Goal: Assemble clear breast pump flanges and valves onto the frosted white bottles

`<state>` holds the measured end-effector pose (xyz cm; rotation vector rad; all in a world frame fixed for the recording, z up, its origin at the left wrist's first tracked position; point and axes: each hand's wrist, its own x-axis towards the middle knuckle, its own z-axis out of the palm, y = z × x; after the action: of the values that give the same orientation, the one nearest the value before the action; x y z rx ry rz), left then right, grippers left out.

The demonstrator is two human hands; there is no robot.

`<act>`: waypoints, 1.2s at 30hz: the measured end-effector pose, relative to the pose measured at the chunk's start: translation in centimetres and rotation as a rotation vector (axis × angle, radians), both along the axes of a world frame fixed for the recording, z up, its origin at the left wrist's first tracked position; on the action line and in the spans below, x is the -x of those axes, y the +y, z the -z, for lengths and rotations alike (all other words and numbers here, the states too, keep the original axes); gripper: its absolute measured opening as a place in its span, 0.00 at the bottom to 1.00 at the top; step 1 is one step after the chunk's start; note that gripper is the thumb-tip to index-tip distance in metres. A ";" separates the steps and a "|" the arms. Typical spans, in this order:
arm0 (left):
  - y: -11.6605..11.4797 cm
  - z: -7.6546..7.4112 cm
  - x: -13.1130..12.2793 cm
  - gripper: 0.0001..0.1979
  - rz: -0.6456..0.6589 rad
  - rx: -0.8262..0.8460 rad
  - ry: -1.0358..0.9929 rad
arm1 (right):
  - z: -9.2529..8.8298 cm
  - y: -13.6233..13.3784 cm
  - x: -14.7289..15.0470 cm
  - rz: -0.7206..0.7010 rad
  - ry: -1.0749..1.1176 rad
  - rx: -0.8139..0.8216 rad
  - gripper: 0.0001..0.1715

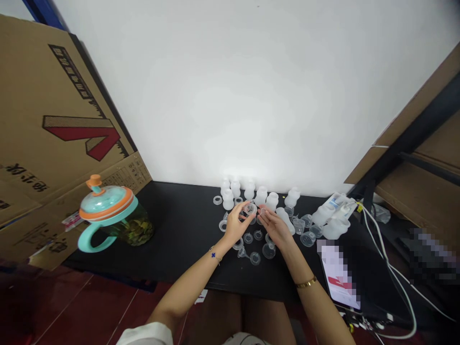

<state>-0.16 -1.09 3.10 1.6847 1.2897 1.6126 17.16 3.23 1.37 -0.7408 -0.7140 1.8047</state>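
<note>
I've got the left hand (235, 224) pinching a clear plastic ring (250, 208) near the black counter's (179, 235) back edge, among translucent bottle parts (261, 195), the right hand's (275, 227) fingers narrow beside it, holding what I can't tell.

milky white bottles (261, 195) and clear rings (217, 200) lie on a black bench (172, 244); a teal mug (85, 244) has an orange-banded lid (106, 203); brown cardboard (61, 96) shows a red arrow with black stripes; the floor (72, 306) is deep red.

Matt translucent plastic bottles (261, 195); rough brown cardboard (32, 110)
</note>
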 end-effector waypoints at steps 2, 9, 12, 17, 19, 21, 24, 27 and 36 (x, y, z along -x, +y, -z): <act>0.0 0.0 0.0 0.22 -0.004 -0.001 0.006 | -0.1 -0.1 0.0 0.012 -0.005 0.001 0.15; 0.1 0.3 0.0 0.22 -0.006 0.000 -0.001 | -0.6 -0.3 0.1 0.017 -0.004 0.071 0.10; 0.1 0.2 -0.1 0.22 -0.011 -0.004 0.006 | -0.6 -0.3 0.2 0.029 -0.013 0.108 0.10; 0.1 0.2 0.0 0.21 -0.013 -0.019 0.031 | -0.8 -0.4 0.3 0.037 -0.009 0.128 0.08; 0.1 0.2 0.0 0.21 -0.014 -0.021 0.042 | -0.9 -0.5 0.3 0.036 -0.004 0.134 0.08; 0.1 0.3 -0.1 0.20 -0.017 -0.029 0.054 | -1.0 -0.5 0.4 0.037 0.003 0.143 0.09; 0.1 0.3 -0.2 0.20 -0.028 -0.057 0.087 | -1.0 -0.5 0.3 0.012 0.022 0.153 0.11; 0.0 0.2 -0.2 0.19 -0.044 -0.085 0.144 | -1.0 -0.5 0.2 -0.059 0.053 0.150 0.11; 0.0 0.3 -0.1 0.19 -0.108 -0.144 0.284 | -1.9 -1.2 0.5 -0.250 0.049 0.060 0.16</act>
<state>-0.05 -1.11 2.84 2.0225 1.4494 1.6031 16.69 2.03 3.31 -0.6674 -0.7493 2.0711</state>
